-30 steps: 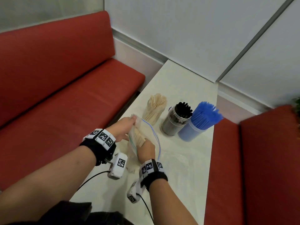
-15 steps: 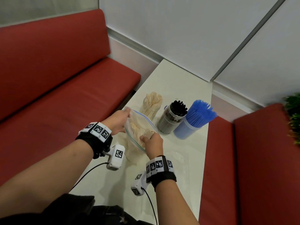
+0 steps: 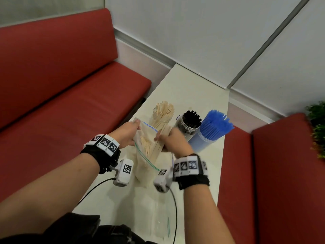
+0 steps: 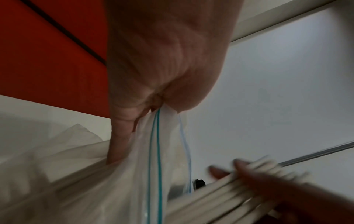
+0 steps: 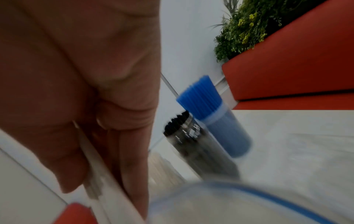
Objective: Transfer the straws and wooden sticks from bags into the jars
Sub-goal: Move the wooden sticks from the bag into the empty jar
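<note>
I'm seeing pale tan wooden sticks [image 3: 156, 147] in a clear zip bag [image 3: 144, 166] with a blue-green seal stripe, black straws [image 3: 192, 118], bright blue straws [image 3: 217, 123], red padded benches [image 3: 70, 95], and black-and-white patterned wristbands [image 3: 102, 142].

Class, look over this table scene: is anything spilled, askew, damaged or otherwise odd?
Nothing is spilled or damaged. The left hand holds the zip bag open while the right hand grips a bundle of wooden sticks. The three jars stand upright, though the sticks in the clear jar splay unevenly.
</note>
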### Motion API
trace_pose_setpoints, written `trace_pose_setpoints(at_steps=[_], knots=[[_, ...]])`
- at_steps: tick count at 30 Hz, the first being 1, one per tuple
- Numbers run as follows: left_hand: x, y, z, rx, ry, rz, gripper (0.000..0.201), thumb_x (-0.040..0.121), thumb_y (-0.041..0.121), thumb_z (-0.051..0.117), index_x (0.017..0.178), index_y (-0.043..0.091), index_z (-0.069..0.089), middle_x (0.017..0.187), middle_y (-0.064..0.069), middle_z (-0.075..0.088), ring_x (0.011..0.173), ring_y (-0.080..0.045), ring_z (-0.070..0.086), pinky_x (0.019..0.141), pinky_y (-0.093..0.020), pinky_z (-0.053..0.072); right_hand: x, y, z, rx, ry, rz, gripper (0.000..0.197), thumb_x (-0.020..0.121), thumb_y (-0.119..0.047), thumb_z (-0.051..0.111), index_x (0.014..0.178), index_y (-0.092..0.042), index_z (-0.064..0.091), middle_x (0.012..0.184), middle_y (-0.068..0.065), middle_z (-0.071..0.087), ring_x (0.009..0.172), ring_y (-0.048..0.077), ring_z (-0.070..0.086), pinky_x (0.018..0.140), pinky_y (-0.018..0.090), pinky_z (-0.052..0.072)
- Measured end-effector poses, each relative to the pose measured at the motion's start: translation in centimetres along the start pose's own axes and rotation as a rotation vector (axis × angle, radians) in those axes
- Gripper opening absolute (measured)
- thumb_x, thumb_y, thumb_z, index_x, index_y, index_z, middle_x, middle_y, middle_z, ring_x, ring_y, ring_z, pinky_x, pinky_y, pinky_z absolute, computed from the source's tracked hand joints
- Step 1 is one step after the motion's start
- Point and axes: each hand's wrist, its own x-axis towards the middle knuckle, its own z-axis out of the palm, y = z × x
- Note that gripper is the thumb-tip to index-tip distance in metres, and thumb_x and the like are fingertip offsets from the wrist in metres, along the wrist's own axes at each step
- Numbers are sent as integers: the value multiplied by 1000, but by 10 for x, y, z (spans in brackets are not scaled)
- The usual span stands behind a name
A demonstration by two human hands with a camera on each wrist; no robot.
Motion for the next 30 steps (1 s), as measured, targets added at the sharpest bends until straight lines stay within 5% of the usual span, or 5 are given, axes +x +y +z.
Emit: trace_pose_setpoints(at_steps=[3, 11, 17, 24, 30], knots=[[-1, 3, -2, 9, -11, -12, 28, 107, 34, 36, 89, 14, 45, 107, -14, 47, 91, -31, 60, 76, -43, 57, 10, -47, -46, 135, 153, -206, 18, 89, 0, 56, 82, -11, 69, 78, 5, 74, 67, 14, 71, 54, 26, 57], [5, 7, -6, 21, -26, -26, 25, 106, 33, 36, 94, 13, 45, 107, -14, 52, 86, -31, 66, 68, -40, 58, 81, -92, -78, 138, 557, -356, 17, 92, -6, 54, 83, -18, 63, 94, 8, 70, 90, 28, 69, 83, 48, 59], [11, 6, -9, 46, -16, -30, 28, 105, 35, 35, 90, 15, 46, 101, -15, 49, 92, -31, 58, 82, -43, 52, 135, -51, -44, 22, 569, -256, 15, 96, -8, 54, 103, -3, 66, 96, 9, 68, 85, 23, 60, 70, 22, 39], [15, 6, -9, 65, -37, -32, 28, 106, 33, 33, 88, 15, 46, 100, -17, 51, 93, -31, 58, 88, -47, 53, 167, -20, -22, -280, 427, -53, 27, 99, -12, 48, 104, -8, 74, 107, 12, 71, 101, 32, 65, 71, 25, 38], [22, 5, -15, 60, -46, -38, 28, 105, 32, 34, 87, 15, 46, 107, -19, 51, 99, -33, 58, 102, -56, 49, 169, -37, -26, 16, 526, -309, 21, 81, 0, 57, 95, -12, 68, 90, -3, 66, 81, 11, 60, 73, 21, 43]])
